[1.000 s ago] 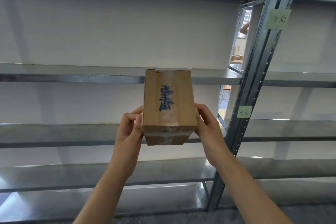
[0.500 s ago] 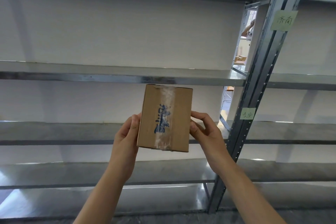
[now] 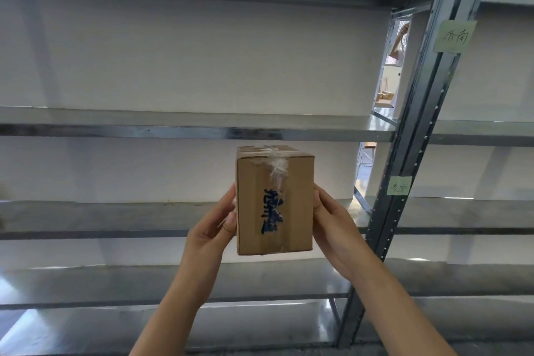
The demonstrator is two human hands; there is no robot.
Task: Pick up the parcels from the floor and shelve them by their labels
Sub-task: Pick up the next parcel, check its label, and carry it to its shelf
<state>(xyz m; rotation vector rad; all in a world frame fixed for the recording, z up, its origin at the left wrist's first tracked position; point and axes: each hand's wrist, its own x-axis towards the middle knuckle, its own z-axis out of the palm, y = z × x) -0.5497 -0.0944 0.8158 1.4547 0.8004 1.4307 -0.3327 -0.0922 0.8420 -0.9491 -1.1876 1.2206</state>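
I hold a small brown cardboard parcel [image 3: 274, 202] upright in front of the metal shelving. Blue handwritten characters run down its near face, under clear tape. My left hand [image 3: 215, 228] grips its left side and my right hand [image 3: 332, 225] grips its right side. The parcel hangs in the air just below the edge of the middle shelf [image 3: 173, 133] and in front of the shelf below [image 3: 115, 228]. Two green paper labels sit on the grey upright post: an upper label [image 3: 452, 36] and a lower label [image 3: 399, 185].
The grey upright post [image 3: 419, 139] slants down just right of my right hand. More shelves [image 3: 476, 136] continue to the right of it. Through a gap behind the post a person's arm [image 3: 400, 37] and some cardboard boxes [image 3: 385, 95] show.
The parcel has come down from level with the middle shelf edge to below it. It tipped so the blue-lettered face now stands upright toward me. Both hands kept their grip.
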